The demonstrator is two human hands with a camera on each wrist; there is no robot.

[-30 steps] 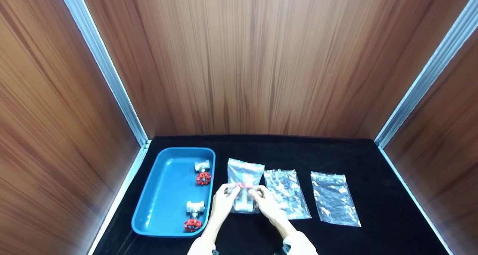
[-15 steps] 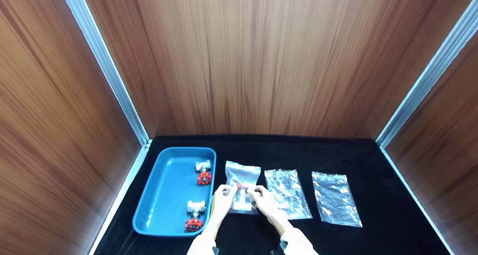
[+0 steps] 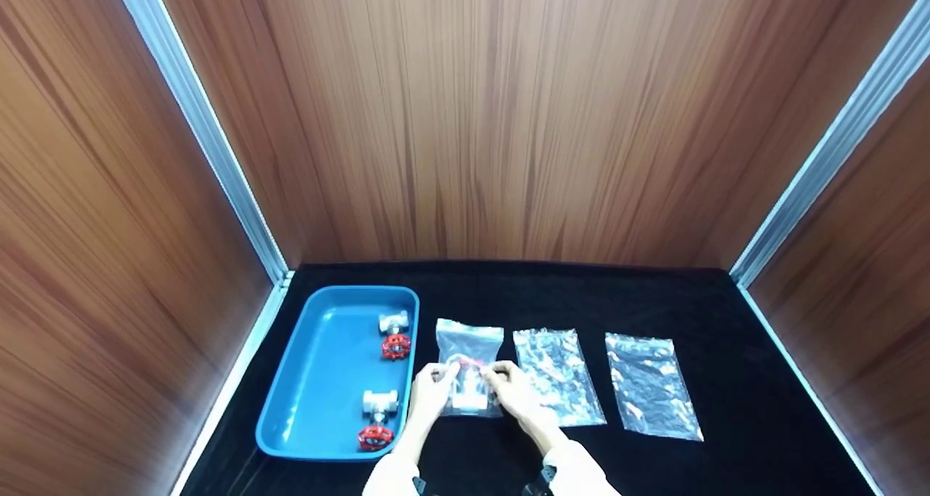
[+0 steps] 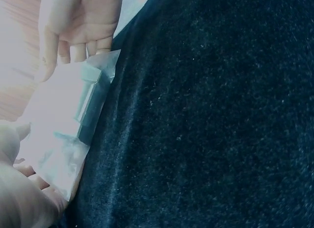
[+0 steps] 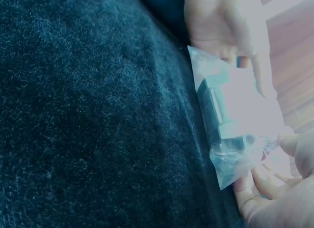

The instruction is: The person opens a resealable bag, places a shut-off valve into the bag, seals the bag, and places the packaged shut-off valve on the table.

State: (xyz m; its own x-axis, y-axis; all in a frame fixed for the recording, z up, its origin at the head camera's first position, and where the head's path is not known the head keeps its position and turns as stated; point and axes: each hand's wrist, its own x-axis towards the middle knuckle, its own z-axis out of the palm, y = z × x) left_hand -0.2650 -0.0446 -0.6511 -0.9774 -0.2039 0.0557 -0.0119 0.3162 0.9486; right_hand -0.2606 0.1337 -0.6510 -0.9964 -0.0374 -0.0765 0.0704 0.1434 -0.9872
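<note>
A clear zip bag [image 3: 471, 336] lies in front of the person, with a metal gate valve [image 3: 470, 396] inside, its red handwheel toward the bag's mouth. My left hand [image 3: 430, 393] pinches the bag's left side between thumb and fingers. On the opposite side, my right hand [image 3: 514, 394] grips the bag the same way, thumb on top near the handwheel. In the left wrist view the valve's body shows through the plastic [image 4: 66, 161] close to the dark cloth. The right wrist view shows fingers [image 5: 265, 181] curled under the bag's edge.
A blue tray [image 3: 312, 380] at the left holds two more red-wheeled valves [image 3: 396, 346], [image 3: 375, 436] along its right side. To the right lie two flat clear bags [image 3: 558, 376], [image 3: 652, 387] on black cloth [image 3: 755, 387]. Wood-grain panels [image 3: 479, 118] enclose the back and sides.
The bag's top edge has shifted slightly toward the person and to the left. Both hands keep hold at its sides, with small thumb movements; the tray and flat bags stay put.
</note>
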